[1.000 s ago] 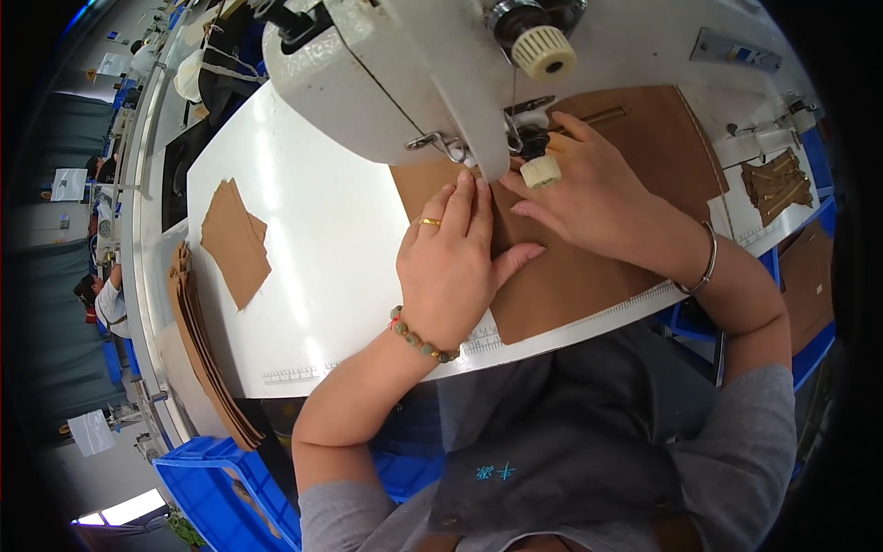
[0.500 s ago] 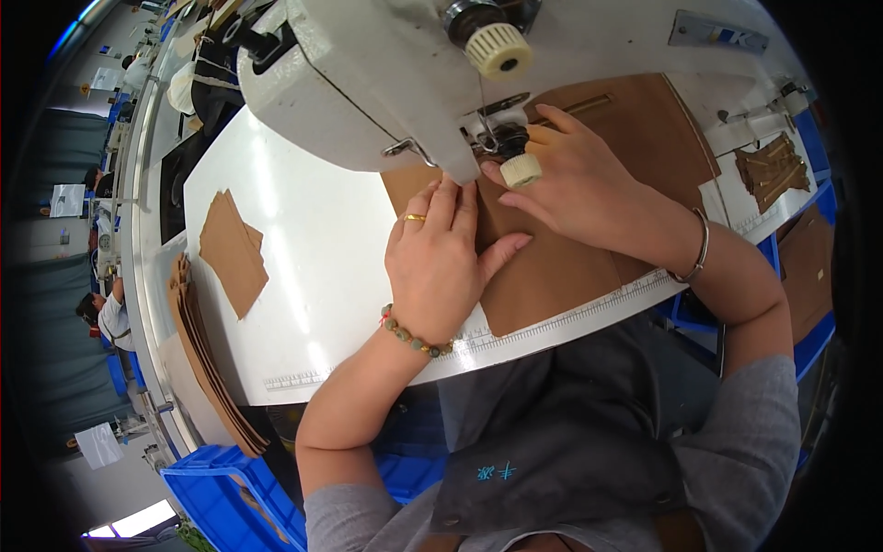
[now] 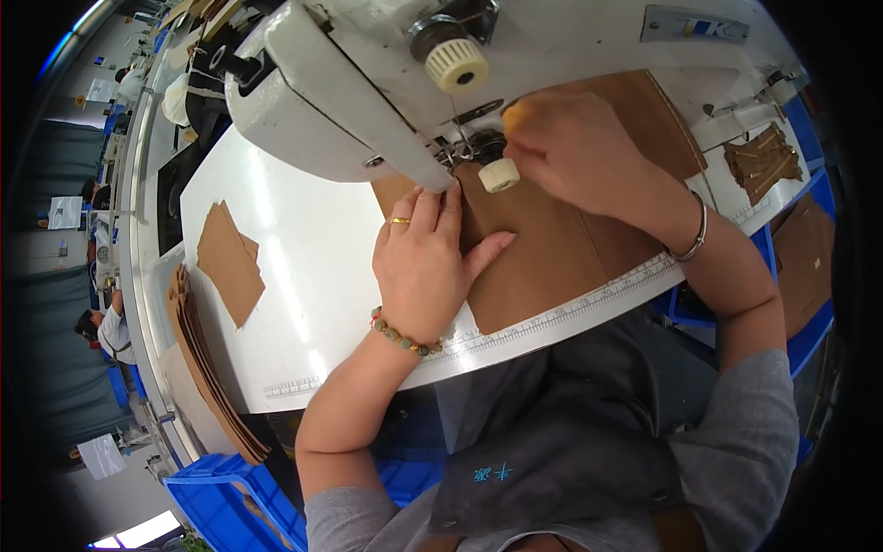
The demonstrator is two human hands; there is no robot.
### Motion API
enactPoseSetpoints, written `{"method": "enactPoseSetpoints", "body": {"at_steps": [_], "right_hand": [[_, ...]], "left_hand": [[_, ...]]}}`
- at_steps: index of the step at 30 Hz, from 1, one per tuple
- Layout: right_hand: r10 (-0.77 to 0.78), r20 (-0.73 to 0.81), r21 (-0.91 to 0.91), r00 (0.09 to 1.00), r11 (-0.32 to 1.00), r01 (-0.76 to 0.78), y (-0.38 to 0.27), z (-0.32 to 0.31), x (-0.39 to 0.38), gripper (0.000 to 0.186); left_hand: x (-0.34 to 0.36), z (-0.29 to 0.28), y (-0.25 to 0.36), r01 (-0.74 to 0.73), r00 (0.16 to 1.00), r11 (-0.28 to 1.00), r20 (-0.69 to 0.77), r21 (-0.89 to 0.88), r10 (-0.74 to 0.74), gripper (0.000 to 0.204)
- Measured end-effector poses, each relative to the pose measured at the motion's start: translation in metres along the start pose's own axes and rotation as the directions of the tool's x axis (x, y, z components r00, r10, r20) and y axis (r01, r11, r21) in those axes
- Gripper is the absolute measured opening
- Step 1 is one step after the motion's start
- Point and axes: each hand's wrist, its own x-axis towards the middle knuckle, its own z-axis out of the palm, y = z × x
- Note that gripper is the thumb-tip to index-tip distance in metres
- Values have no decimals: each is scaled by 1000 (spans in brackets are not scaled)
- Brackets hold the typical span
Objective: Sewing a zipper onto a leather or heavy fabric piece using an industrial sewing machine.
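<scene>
A large brown fabric-like panel point(image 3: 538, 267) lies on the white table under the head of a sewing machine point(image 3: 322, 120). My left hand point(image 3: 423, 262) rests on the panel's left part, fingers stretched out and thumb spread, fingertips close to the needle area. Above the panel, to the right of the needle area, my right hand point(image 3: 575, 147) is smeared by motion. Its fingers look bent, and whether they hold anything is hidden. A cream knob point(image 3: 499, 175) of the machine sits just left of that hand.
Small brown pieces point(image 3: 230, 262) lie left on the white table point(image 3: 313, 276). A stack of brown strips point(image 3: 207, 359) hangs over its left edge. Brown pieces with metal zippers point(image 3: 762, 166) lie far right. Blue crates point(image 3: 230, 492) stand below. A ruler strip point(image 3: 579, 296) runs along the front edge.
My right hand has lifted off the panel beside the needle area, its fingers drawing in. My left hand stays flat on the panel. The whole view has shifted slightly.
</scene>
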Motion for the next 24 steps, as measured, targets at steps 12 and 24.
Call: {"method": "enactPoseSetpoints", "body": {"at_steps": [12, 24], "right_hand": [[428, -120, 642, 896, 721, -258, 16, 8, 13, 36], [359, 77, 360, 930, 860, -362, 19, -12, 11, 44]], "left_hand": [[-1, 1, -1, -8, 1000, 999, -26, 44, 9, 72], [-1, -2, 0, -10, 999, 999, -32, 53, 11, 72]]}}
